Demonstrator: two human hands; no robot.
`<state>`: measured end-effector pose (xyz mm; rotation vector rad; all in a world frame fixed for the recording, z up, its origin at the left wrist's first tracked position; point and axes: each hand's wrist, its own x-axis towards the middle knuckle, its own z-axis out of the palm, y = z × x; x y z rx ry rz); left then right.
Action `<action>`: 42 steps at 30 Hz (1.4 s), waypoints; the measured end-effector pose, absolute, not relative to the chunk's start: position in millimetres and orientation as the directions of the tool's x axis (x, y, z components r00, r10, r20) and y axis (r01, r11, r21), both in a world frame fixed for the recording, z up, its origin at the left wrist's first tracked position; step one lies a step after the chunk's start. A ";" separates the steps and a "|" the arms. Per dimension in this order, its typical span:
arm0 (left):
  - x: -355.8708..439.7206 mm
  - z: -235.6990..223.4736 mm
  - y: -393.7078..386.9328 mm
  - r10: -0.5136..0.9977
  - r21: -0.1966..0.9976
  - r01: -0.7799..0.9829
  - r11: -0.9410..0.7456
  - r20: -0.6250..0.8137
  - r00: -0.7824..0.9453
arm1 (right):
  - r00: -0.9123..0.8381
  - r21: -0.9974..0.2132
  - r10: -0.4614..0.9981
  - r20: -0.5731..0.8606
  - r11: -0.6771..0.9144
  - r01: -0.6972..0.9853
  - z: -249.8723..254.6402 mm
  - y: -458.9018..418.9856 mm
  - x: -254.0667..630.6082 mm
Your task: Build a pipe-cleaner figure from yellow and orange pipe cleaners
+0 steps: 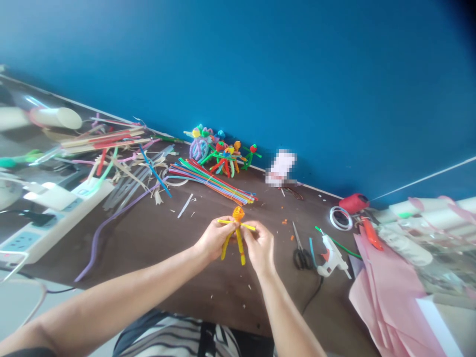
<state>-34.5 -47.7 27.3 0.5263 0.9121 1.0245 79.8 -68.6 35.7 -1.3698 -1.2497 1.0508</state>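
Note:
Between my two hands, above the dark table, is a pipe-cleaner figure (239, 238) with an orange coiled head, yellow arms stretched sideways and two yellow legs hanging down. My left hand (214, 239) pinches it at the chest and arm on the left. On the other side, my right hand (260, 245) has its fingers closed on the figure near the right arm. The fingertips partly hide the body. Just beyond lies a bundle of colourful pipe cleaners (211, 181), and behind that several finished pipe-cleaner figures (223, 153) stand near the wall.
To the right lie black-handled scissors (302, 253), a white glue gun (331, 258), a tape roll (341, 218), red thread (353, 203) and pink sheets (386, 292). A power strip (55, 223), a purple pipe cleaner (107, 223) and loose craft sticks (104, 141) are at left. A blue wall (238, 64) rises behind.

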 end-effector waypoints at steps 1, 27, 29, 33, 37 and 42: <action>-34.5 26.7 -47.9 0.901 0.764 -0.479 0.433 -0.376 0.215 | 0.104 -0.981 0.994 0.027 0.007 0.192 36.7 -68.9 80.3; -39.1 28.3 -50.2 0.895 0.815 -0.381 0.437 -0.355 0.269 | 0.060 -0.985 0.991 -0.121 -0.127 0.116 41.0 -65.2 80.9; -39.8 27.8 -49.7 0.883 0.797 -0.390 0.461 -0.368 0.292 | 0.044 -0.969 0.999 -0.024 -0.034 0.245 42.4 -66.1 82.0; -42.0 26.8 -48.4 0.856 0.753 -0.413 0.513 -0.411 0.314 | -0.029 -0.852 0.979 0.204 0.192 0.487 46.5 -69.3 83.6; -46.2 28.5 -46.3 0.821 0.721 -0.401 0.565 -0.443 0.359 | -0.090 -0.744 0.950 0.300 0.292 0.601 50.8 -71.6 84.9; -49.1 30.3 -45.0 0.820 0.719 -0.407 0.563 -0.424 0.385 | -0.087 -0.709 0.944 0.319 0.299 0.639 52.9 -71.8 82.9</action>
